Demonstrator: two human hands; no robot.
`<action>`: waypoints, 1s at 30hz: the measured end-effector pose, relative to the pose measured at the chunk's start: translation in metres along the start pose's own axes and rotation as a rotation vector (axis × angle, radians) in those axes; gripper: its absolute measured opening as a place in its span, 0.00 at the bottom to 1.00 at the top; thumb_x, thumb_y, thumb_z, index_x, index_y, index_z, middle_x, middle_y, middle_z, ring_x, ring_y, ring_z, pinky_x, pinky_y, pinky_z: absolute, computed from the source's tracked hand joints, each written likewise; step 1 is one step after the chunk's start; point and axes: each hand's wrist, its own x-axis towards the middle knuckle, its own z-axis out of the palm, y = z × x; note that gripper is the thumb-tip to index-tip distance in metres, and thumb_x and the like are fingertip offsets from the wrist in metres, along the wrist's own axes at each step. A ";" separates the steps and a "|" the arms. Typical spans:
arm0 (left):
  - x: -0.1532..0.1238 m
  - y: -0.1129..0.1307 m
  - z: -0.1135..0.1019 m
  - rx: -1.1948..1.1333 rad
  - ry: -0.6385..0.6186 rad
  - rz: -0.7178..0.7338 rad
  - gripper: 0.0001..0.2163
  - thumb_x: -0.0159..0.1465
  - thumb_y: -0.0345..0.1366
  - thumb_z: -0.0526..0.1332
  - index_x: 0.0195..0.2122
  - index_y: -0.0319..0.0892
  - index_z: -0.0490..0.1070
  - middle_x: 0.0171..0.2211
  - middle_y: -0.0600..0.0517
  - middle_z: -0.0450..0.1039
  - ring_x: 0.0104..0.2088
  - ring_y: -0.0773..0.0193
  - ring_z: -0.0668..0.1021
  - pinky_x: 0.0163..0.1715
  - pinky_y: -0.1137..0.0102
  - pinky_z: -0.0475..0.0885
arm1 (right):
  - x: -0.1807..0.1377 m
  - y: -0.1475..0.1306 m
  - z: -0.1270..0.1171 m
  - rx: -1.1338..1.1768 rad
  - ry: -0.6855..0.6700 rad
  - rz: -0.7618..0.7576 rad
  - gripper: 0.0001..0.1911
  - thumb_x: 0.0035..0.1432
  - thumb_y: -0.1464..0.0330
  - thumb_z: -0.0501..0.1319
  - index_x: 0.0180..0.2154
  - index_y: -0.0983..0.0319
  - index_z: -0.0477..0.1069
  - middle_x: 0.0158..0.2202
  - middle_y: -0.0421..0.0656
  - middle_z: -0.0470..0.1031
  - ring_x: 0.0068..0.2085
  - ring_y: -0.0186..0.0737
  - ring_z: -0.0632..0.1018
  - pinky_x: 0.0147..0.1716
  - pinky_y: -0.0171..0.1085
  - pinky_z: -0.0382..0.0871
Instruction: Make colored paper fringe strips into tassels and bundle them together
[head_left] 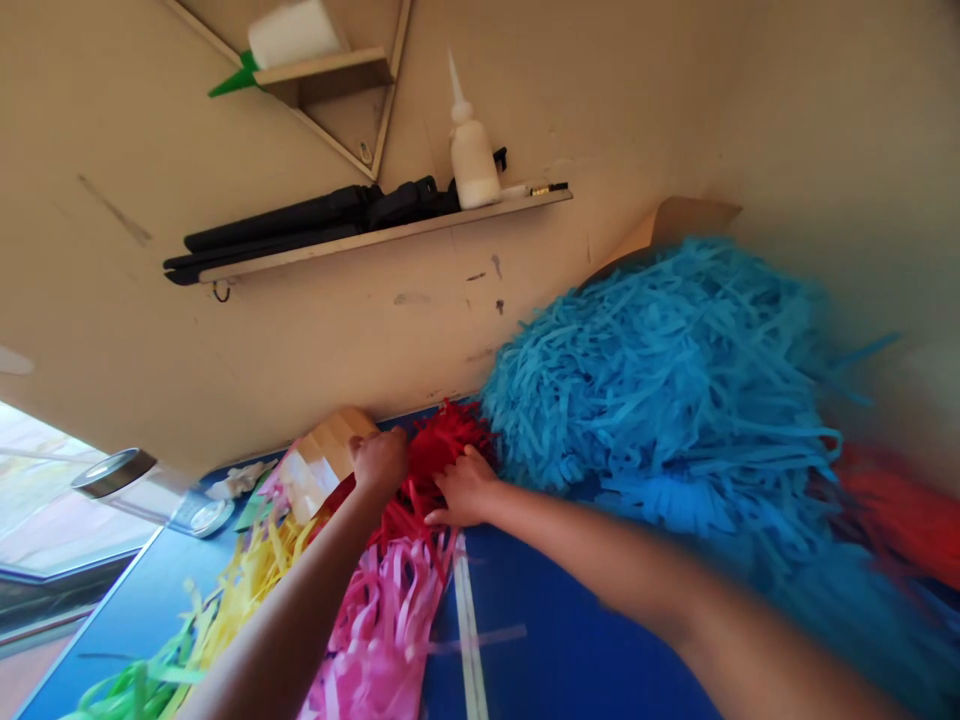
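A bunch of red paper fringe [442, 440] lies on the blue table [525, 620] near the wall. My left hand [380, 462] has its fingers curled closed at the left edge of the red fringe, next to a brown cardboard piece [341, 435]; its fingertips are partly hidden. From the right, my right hand [469, 488] rests on the red strips with its fingers apart. Below both hands spreads pink paper fringe [382, 620]. Yellow fringe [247, 580] and green fringe [142, 680] lie further left, partly behind my left forearm.
A large pile of blue paper fringe [660, 370] fills the right side, with blurred red fringe [900, 510] beyond it. Clear tape [202, 515] sits at the table's left. Above, a wall shelf [390, 233] holds a glue bottle [474, 160] and black objects [300, 220].
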 end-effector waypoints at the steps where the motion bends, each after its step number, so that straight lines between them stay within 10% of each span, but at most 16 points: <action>1: 0.001 -0.002 -0.007 0.010 0.041 -0.019 0.08 0.63 0.34 0.58 0.41 0.40 0.75 0.40 0.43 0.79 0.49 0.49 0.76 0.55 0.50 0.59 | -0.001 -0.001 0.000 -0.012 -0.005 0.000 0.38 0.59 0.40 0.53 0.48 0.67 0.76 0.44 0.56 0.79 0.48 0.57 0.78 0.57 0.54 0.54; 7: 0.017 -0.022 -0.065 -0.038 0.254 -0.140 0.14 0.62 0.31 0.53 0.44 0.44 0.76 0.45 0.42 0.77 0.54 0.45 0.72 0.58 0.47 0.53 | -0.006 -0.003 -0.001 -0.021 0.004 0.020 0.38 0.59 0.39 0.51 0.42 0.67 0.80 0.43 0.56 0.80 0.47 0.55 0.78 0.57 0.51 0.54; 17: 0.024 -0.050 -0.125 -0.355 0.568 -0.432 0.16 0.67 0.33 0.52 0.54 0.36 0.65 0.45 0.42 0.76 0.47 0.51 0.78 0.46 0.54 0.74 | -0.007 -0.005 -0.003 0.076 0.035 0.101 0.37 0.58 0.39 0.53 0.47 0.64 0.76 0.46 0.54 0.79 0.49 0.55 0.77 0.55 0.51 0.58; 25: -0.002 -0.066 -0.220 -0.246 0.872 -0.226 0.15 0.68 0.40 0.50 0.51 0.46 0.69 0.50 0.45 0.76 0.53 0.44 0.76 0.52 0.48 0.69 | -0.017 -0.007 -0.019 0.147 0.000 0.169 0.30 0.58 0.46 0.60 0.46 0.67 0.77 0.45 0.55 0.80 0.48 0.54 0.79 0.56 0.51 0.58; 30: -0.052 -0.045 -0.251 -0.025 0.806 0.069 0.21 0.70 0.44 0.48 0.51 0.33 0.71 0.37 0.44 0.79 0.45 0.46 0.79 0.48 0.45 0.72 | -0.047 -0.016 -0.071 0.249 0.089 0.243 0.18 0.62 0.60 0.61 0.40 0.69 0.79 0.43 0.58 0.80 0.48 0.55 0.78 0.53 0.53 0.62</action>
